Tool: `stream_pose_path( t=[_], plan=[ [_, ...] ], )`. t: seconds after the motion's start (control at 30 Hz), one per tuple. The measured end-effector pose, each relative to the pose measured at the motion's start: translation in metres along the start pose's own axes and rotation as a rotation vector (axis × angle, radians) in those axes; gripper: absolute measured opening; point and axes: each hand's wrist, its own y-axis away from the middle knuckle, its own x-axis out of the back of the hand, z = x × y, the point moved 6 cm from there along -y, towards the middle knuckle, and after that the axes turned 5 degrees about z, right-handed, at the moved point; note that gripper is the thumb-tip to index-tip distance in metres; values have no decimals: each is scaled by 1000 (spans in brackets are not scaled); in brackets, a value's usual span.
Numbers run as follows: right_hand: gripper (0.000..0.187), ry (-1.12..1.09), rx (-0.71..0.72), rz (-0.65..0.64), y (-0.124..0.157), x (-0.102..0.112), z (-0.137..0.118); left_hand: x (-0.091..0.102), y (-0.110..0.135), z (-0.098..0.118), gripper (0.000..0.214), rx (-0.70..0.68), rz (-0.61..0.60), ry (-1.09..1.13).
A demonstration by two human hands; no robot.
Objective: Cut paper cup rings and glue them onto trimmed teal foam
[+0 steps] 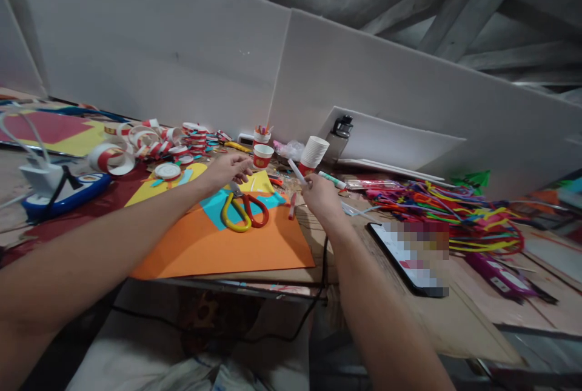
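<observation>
My left hand [227, 171] hovers over the colored paper just left of a red and white paper cup [262, 158]. Its fingers are loosely stretched, with nothing visible in them. My right hand [322, 197] is closed around a white pen-like stick [297, 171], whose upper end points up and left. Between the hands lie scissors [242, 212] with one yellow and one red handle, on blue paper [213, 212] and an orange sheet [227, 251]. A red marker [292, 206] rests beside the right hand, and a green and white marker [333, 180] is behind it.
Stacked paper cups [313, 153] stand behind my right hand. Cut cup rings [145, 139] pile up at the left, near a blue power strip [68, 194]. Toward the right are a phone [400, 257], colorful pipe cleaners [464, 215] and a purple power strip [502, 276]. White panels [204, 57] border the back.
</observation>
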Motion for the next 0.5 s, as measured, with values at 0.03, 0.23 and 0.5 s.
stream_pose_path(
  t=[0.03,0.23,0.5],
  plan=[
    [21,35,-22,-14,0,-1,4,2,-1,0,38,-30,5,-56],
    [26,107,-53,-72,4,-14,7,2,2,5,24,-177,-30,-383],
    [26,276,-377,117,-17,29,69,-4,7,10,29,-288,-78,-799]
  ],
)
